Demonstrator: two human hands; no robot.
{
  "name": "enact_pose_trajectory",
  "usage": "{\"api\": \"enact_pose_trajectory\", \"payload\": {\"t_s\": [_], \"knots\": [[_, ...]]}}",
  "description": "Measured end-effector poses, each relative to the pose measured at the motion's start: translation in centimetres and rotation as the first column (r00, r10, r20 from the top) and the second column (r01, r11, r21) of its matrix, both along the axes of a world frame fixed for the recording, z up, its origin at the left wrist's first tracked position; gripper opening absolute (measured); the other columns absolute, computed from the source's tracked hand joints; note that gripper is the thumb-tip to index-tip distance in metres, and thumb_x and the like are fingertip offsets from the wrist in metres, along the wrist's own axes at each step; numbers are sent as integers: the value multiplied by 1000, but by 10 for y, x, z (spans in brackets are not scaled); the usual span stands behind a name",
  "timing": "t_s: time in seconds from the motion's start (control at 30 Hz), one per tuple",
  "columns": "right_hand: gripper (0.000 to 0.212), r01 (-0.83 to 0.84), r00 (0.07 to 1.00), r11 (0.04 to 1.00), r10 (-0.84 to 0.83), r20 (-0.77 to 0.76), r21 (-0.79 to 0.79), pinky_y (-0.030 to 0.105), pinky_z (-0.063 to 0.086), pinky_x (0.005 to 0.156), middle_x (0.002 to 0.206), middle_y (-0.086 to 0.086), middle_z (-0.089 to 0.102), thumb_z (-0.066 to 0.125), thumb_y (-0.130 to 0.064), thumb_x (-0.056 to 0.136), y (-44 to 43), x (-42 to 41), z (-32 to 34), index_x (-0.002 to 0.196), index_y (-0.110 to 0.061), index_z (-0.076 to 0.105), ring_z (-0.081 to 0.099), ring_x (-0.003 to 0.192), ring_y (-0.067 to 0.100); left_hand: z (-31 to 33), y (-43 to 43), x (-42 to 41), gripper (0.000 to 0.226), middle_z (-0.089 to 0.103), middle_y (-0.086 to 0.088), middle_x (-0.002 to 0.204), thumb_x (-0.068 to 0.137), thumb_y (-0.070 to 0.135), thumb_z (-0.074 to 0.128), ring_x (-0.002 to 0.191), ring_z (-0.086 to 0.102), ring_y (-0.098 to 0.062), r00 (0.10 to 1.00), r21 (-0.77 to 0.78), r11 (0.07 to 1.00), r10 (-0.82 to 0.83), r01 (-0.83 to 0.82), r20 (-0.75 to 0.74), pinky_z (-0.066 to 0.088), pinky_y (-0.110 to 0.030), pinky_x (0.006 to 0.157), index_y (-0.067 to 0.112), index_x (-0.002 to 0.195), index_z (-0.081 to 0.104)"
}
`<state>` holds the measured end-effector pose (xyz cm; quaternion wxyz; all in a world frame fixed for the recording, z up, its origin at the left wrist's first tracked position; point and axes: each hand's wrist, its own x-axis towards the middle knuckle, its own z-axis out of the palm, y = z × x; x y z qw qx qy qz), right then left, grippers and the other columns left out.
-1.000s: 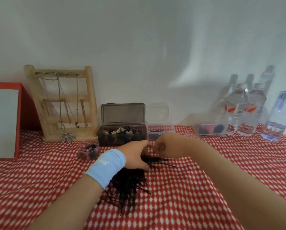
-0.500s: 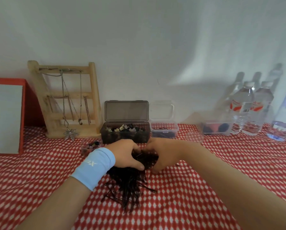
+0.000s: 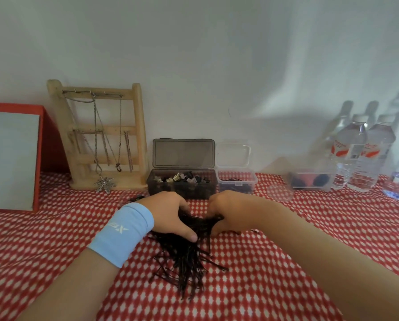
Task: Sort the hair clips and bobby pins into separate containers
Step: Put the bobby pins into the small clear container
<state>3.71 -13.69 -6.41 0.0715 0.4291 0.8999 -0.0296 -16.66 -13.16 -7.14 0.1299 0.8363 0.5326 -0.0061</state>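
Well, one red-and-white cloth [image 3: 43, 239] covers the table. One wooden necklace stand [image 3: 105, 135] leans at the back left. Two water bottles [image 3: 354, 154] stand at the back right. One big pile of bobby pins [image 3: 187, 258] lies in the middle. The left hand [image 3: 168, 214] and right hand [image 3: 226, 209] curl their fingers round its top. Behind them sit one open dark box [image 3: 182, 188] of hair clips [image 3: 182, 178] and one open clear box [image 3: 236, 184].

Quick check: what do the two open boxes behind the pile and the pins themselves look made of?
Smoky box: tinted translucent plastic, glossy; contents show through its brown wall.
Clear box: colourless transparent plastic; the tablecloth pattern shows through.
Bobby pins: thin dark wires, probably coated metal, though too fine to confirm.
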Motion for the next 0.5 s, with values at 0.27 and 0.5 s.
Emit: {"api": "enact_pose_trajectory", "payload": {"t_s": [0.27,0.5], "knots": [[44,-6,1000,1000,6,-20,24,31,45,97,127,0,51,61,-28,98,-6,-12,-9,141,-20,55,52,113,18,-1,0,-3,92,50,8,141,66,63,78,124,52,-13,998,-37,999,14,-12,56,45,-31,103,26,143,44],[41,98,994,992,-93,-61,82,31,45,104,134,1,56,57,-9,98,-7,-9,-21,139,-18,54,55,121,20,-4,-1,-4,86,48,11,143,69,66,74,125,49,-11,997,-24,1000,2,0,76,43,-29,103,29,142,46]]}}
